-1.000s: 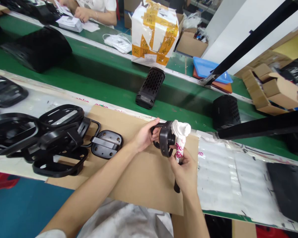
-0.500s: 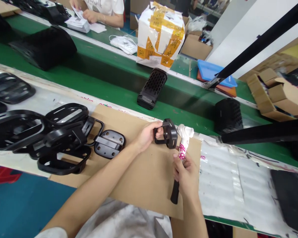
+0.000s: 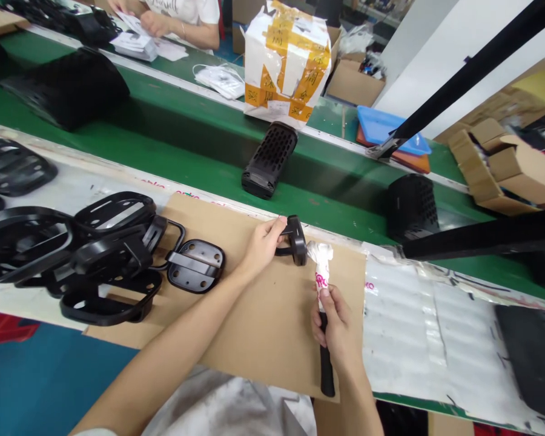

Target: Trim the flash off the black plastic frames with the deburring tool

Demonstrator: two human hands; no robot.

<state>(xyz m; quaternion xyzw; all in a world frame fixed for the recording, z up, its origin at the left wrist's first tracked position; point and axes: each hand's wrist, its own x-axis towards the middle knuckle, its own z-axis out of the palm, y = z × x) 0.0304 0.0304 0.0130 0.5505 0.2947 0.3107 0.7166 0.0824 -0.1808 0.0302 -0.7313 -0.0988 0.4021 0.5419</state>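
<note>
Black plastic bracket is gripped at its left side by my left hand, above the cardboard sheet. My right hand is closed round the handle of a hammer, whose head is wrapped in white material with pink print. The wrapped head is close to the bracket's right side; whether they touch I cannot tell. A black plate with a metal strip lies on the cardboard left of my left hand. Beyond it is a pile of black frames.
Across the green conveyor lie a perforated black part and further black housings. A taped box stands behind. Black bars slant in from the right. Another person's hands handle papers at the back.
My left hand and the bracket have moved slightly left, and the bracket has turned. The hammer has shifted left and down, with its handle now nearly upright in the view.
</note>
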